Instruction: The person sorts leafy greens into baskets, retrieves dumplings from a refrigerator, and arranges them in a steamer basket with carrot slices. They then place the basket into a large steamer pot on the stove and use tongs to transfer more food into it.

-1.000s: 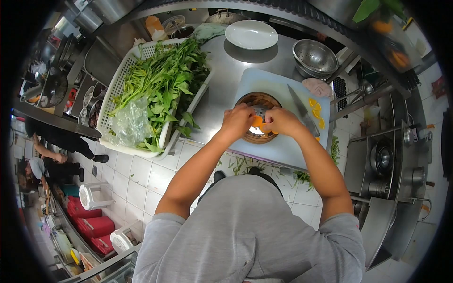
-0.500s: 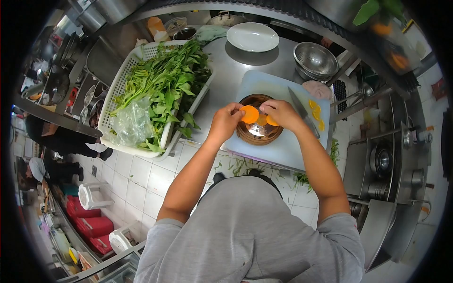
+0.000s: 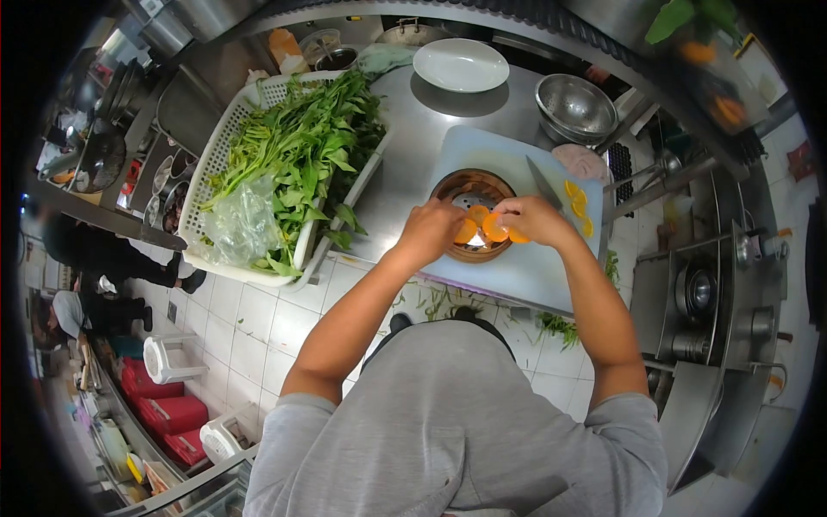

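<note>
My left hand [image 3: 433, 229] reaches over the left rim of a round brown bamboo steamer [image 3: 449, 185], its fingers closed on a round orange carrot slice [image 3: 466, 230] low inside it. At the right rim, my right hand [image 3: 536, 221] pinches another carrot slice [image 3: 494, 227]; one more shows beneath its fingers. A further slice lies between the hands on the steamer's shiny, perforated bottom. The steamer stands on a pale blue cutting board [image 3: 448, 155]. Right of it lie a knife [image 3: 543, 183] and several yellow-orange slices [image 3: 576, 204].
A white crate [image 3: 207, 181] of leafy greens [image 3: 301, 146] with a clear plastic bag stands left. Behind the board are a white oval plate [image 3: 461, 65] and metal colanders [image 3: 575, 105]. A shelf [image 3: 508, 17] runs overhead. Leaf scraps litter the tiled floor.
My left hand has moved right and down, bringing its carrot slice lower into the steamer. My right hand has shifted slightly right and down, and the slice at its fingertips now shows more fully.
</note>
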Demonstrator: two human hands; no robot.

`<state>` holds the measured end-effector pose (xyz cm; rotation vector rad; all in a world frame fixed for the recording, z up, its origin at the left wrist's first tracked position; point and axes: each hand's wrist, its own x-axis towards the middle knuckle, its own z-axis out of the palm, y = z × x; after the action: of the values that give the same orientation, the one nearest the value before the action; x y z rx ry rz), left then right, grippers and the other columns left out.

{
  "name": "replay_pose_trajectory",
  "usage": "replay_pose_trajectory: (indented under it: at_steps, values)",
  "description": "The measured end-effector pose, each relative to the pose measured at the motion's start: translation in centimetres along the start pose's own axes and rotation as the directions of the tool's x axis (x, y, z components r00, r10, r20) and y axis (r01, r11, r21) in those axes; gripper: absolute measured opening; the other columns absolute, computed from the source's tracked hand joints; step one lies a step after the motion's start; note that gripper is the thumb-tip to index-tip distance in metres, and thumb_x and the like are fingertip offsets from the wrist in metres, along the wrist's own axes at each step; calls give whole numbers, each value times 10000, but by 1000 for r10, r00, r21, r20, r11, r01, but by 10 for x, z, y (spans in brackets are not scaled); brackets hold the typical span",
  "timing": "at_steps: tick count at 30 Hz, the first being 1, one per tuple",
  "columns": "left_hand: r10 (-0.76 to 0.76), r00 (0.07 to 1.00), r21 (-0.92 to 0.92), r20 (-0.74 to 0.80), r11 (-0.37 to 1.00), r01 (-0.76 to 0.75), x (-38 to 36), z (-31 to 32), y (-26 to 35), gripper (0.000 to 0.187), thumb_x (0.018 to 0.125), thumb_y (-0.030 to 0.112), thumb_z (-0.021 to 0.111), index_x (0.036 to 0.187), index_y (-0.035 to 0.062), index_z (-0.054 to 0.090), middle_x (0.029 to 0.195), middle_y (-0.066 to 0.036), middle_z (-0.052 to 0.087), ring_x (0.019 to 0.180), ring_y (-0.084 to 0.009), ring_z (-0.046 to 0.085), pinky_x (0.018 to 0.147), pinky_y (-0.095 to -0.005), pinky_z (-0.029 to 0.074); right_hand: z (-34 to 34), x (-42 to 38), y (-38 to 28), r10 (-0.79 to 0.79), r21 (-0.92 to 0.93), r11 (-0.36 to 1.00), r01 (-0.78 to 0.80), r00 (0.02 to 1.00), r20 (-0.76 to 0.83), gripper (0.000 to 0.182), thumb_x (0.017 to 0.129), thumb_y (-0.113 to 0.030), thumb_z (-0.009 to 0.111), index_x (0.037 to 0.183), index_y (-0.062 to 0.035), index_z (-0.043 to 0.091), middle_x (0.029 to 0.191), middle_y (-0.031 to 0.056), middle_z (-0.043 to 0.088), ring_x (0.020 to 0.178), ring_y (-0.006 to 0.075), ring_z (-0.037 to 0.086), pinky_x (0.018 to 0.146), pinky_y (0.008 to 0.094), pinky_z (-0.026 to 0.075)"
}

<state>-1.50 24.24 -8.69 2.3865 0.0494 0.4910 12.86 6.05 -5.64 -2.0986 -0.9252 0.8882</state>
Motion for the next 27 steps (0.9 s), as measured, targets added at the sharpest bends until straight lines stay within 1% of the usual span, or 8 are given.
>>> replay_pose_trajectory:
  at_steps: [3,4,6,10,15,23,26,27]
  values:
    - [-36,956,400,291,912,-87,2,5,14,158,799,132,602,934,118,684,911,-63,645,935,-217,544,749,-408,380,6,3,4,-64,-176,982,63,998,-1,206,806,-179,627,992,-91,645,861,90,671,762,230,631,693,345,488]
    - [-34,956,399,293,913,-90,2,12,9,158,799,132,602,934,118,684,911,-63,645,935,-217,544,749,-408,380,10,3,-1,-89,-286,954,88,996,7,197,805,-188,622,983,-108,645,876,91,673,794,257,640,698,368,494]
    - [112,991,516,74,846,-135,1,23,-1,147,787,143,609,913,123,683,967,-39,616,968,-224,520,760,-419,382,18,5,-6,-107,-406,909,90,994,-20,183,807,-196,613,971,-120,645,892,88,674,830,267,640,706,386,498]
    - [125,986,524,107,836,-163,0,22,-5,161,783,171,626,926,129,687,1018,-17,588,1030,-227,495,805,-444,383,31,15,-3,-124,-621,781,64,991,-54,222,813,-206,586,1014,-156,667,918,75,678,865,286,637,723,400,503]
    - [110,985,513,135,842,-165,2,19,-8,223,787,208,647,996,139,684,1021,-24,589,1083,-217,491,874,-472,380,35,20,4,-216,-683,728,69,967,-132,254,820,-201,573,1053,-192,673,940,67,676,878,265,641,729,400,511]
    - [4,979,505,202,856,-108,5,18,-5,222,813,216,632,1016,136,670,1033,-34,581,1046,-215,521,821,-459,396,34,25,1,-261,-722,690,46,946,-190,314,812,-169,570,1115,-211,641,883,96,678,851,257,659,682,389,527]
    - [48,981,545,187,826,-144,5,20,-5,209,818,219,623,1006,138,667,1013,-29,579,1010,-214,542,786,-453,405,33,27,-1,-310,-716,697,41,917,-250,246,811,-163,574,1048,-166,641,886,99,677,843,265,657,691,397,519]
    - [76,982,585,173,794,-165,5,20,-6,200,820,221,619,997,140,664,1002,-24,579,990,-212,551,768,-452,410,28,25,-4,-224,-616,787,2,933,-283,203,805,-166,589,1003,-144,633,885,94,676,842,269,654,698,400,514]
